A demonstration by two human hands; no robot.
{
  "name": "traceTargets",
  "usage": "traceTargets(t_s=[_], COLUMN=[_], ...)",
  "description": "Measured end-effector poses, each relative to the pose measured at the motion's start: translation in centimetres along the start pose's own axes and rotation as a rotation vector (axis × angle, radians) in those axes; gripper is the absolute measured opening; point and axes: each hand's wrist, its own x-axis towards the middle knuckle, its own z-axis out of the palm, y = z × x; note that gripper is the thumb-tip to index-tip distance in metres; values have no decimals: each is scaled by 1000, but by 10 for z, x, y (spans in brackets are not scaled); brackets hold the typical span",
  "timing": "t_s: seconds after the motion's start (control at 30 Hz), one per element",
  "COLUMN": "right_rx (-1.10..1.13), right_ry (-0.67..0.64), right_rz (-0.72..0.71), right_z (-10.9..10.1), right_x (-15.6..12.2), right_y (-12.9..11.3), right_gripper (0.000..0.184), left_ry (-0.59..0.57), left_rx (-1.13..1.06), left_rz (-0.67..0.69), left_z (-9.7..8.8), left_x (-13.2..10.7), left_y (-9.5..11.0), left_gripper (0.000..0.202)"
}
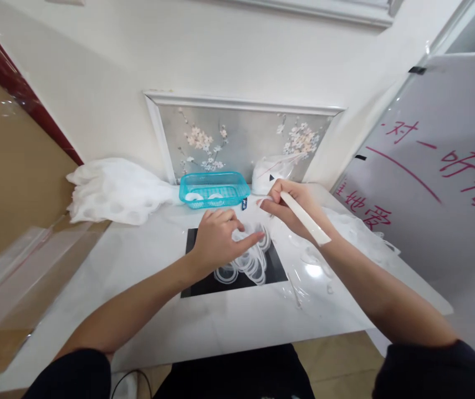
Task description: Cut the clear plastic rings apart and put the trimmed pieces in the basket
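Observation:
My right hand point(290, 200) is closed around a slim white flat-handled tool point(307, 220), whose wide end points back toward my forearm. The working tip is too small to make out, so its exact kind is unclear. My left hand point(217, 239) hovers with fingers apart over a pile of white rings point(254, 265) and holds nothing that I can see. Those rings, tangled together, lie on a black mat point(199, 287) on the white table point(149, 310). Part of the pile is hidden behind my left hand.
Behind the mat stands a turquoise basket point(214, 176) with a few white rings inside. A bulky white bag point(115, 191) sits left of it, a smaller white bag point(270, 173) right. A small dark packet point(244, 204) lies by the basket. Plastic scraps point(312, 256) lie at right.

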Motion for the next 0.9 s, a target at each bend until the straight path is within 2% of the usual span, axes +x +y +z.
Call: traceTargets(t_s=[0.1, 0.23, 0.33, 0.43, 0.53, 0.63, 0.77, 0.9], right_rx=[20, 22, -2, -41, -49, -35, 69, 67], right_ry=[-9, -25, 33, 104, 169, 206, 224, 233], right_rz=[-15, -15, -73, -127, -156, -140, -97, -102], right_z=[4, 7, 1, -11, -23, -30, -35, -38], right_x=[3, 5, 11, 17, 22, 24, 26, 27], right_y=[-4, -7, -10, -15, -19, -22, -29, -36], right_gripper=[29, 29, 31, 31, 32, 33, 33, 31], left_ry=[48, -7, -55, -91, -72, -34, 34, -109], left_rx=[47, 158, 208, 151, 33, -33, 200, 261], left_rz=[-25, -64, -94, -146, -172, -167, -117, -109], left_z=[-11, -16, -13, -11, -18, -29, -31, -18], left_x=[14, 13, 8, 8, 15, 22, 14, -14], left_y=[6, 8, 5, -2, -12, -21, -25, -22], left_gripper=[39, 21, 6, 8, 2, 13, 8, 14])
